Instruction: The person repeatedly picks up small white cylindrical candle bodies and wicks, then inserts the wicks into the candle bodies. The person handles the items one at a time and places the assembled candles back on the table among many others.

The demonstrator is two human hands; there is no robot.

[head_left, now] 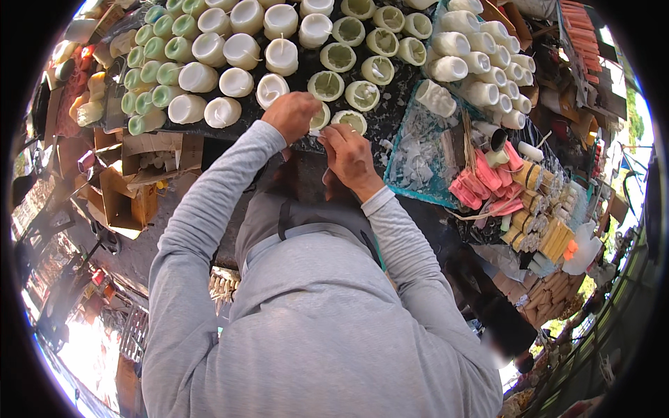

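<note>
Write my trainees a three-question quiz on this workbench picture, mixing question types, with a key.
1. Which things lie closest to the left hand and the right hand?
A) an open cardboard box
B) hollow pale green cups
C) banded yellow bundles

2. True or false: grey sleeves cover both of the person's forearms.

3. Fill in: the pink bars lie to the ____ of the right hand.

Key: 1. B; 2. true; 3. right

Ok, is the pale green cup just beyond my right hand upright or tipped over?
Upright: just past your right hand, the pale green cup has its round mouth facing up toward the camera, showing the hollow inside.
</note>
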